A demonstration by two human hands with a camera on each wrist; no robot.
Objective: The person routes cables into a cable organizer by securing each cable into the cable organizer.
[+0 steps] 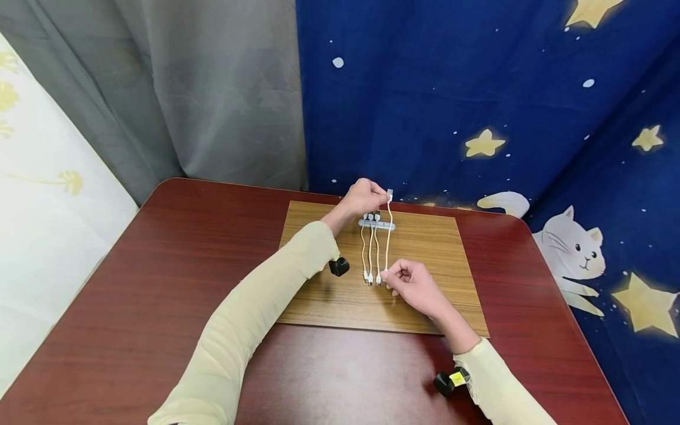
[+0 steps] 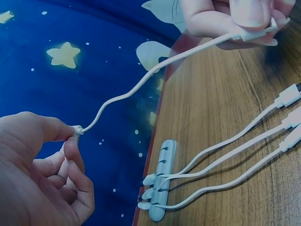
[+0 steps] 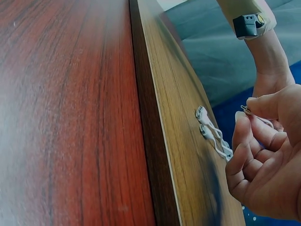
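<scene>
A short white USB charging cable [image 1: 388,236] stretches between both hands above the board. My left hand [image 1: 365,198] pinches its far USB-A end between thumb and fingertips, beyond the holder. My right hand [image 1: 417,287] pinches the near, small-plug end, as the left wrist view also shows. Beside it, a light blue-grey cable holder [image 2: 162,181] is fixed near the board's far edge. Three other white cables [image 2: 225,139] run through its slots, their small plugs lying toward me. The slots at the holder's other end hold no cable.
A wood-grain board [image 1: 340,307] lies on the reddish-brown table [image 1: 133,295]. Behind the table hang a grey curtain [image 1: 228,88] and a blue curtain [image 1: 425,106] with stars and a cat. Each wrist wears a small black camera [image 1: 339,267].
</scene>
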